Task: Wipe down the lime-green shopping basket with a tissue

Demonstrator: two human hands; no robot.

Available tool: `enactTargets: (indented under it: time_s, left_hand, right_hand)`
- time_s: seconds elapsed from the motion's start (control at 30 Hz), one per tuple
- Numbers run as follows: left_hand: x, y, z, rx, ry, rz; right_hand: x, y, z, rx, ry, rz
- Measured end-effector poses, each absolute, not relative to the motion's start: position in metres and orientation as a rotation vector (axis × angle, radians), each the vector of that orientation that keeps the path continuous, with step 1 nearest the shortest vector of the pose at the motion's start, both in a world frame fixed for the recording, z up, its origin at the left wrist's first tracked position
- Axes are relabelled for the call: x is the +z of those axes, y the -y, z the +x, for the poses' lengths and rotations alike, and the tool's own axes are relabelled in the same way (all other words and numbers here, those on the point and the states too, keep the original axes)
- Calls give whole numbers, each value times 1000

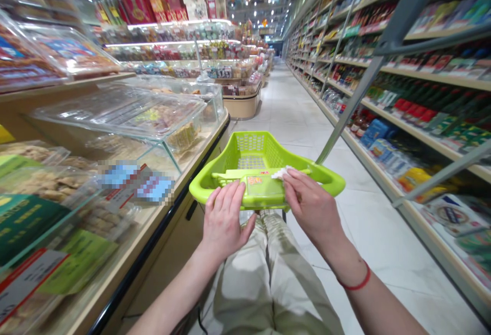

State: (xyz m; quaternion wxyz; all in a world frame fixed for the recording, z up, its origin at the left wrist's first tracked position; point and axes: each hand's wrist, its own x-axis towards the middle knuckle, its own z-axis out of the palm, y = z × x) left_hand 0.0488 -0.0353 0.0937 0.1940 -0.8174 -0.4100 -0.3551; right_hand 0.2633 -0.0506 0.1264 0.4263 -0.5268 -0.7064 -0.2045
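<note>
In front of my legs stands a bright green plastic shopping cart [255,143], its perforated basket facing away from me. My left hand [225,220] grips its near edge, fingers laid over the handle panel and thumb tucked on my side. A crumpled white tissue [282,172] is pinched in the fingers of my right hand [312,207], touching the right part of the panel. An orange and red sticker [254,180] shows on the panel between the two hands. Part of the tissue is hidden by my right fingers.
Close on the left runs a food counter with clear lidded bins [153,112], packaged snacks and price tags [128,186]. Tall stocked shelves [433,74] line the right, with a blurred grey metal frame [349,105] before them. A white tiled aisle [282,89] stretches ahead.
</note>
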Motion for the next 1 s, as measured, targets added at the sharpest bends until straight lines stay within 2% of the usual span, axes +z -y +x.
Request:
enactTargets:
  time_s: [0.2, 0.47, 0.63, 0.83, 1.0]
  left_hand:
    - [93, 36, 50, -1004, 1161, -2310]
    - [93, 37, 51, -999, 1136, -2282]
    - [91, 36, 51, -982, 1172, -2276]
    - [93, 36, 52, -986, 1179, -2264]
    - [93, 37, 53, -979, 1172, -2272]
  right_hand:
    - [136, 41, 230, -462, 1756, -1458]
    - [169, 19, 176, -165, 2026, -1611]
    - [171, 16, 194, -182, 1994, -1715]
    - [163, 14, 243, -369, 1795, -1925]
    - [157, 18, 246, -390, 1730, -1888]
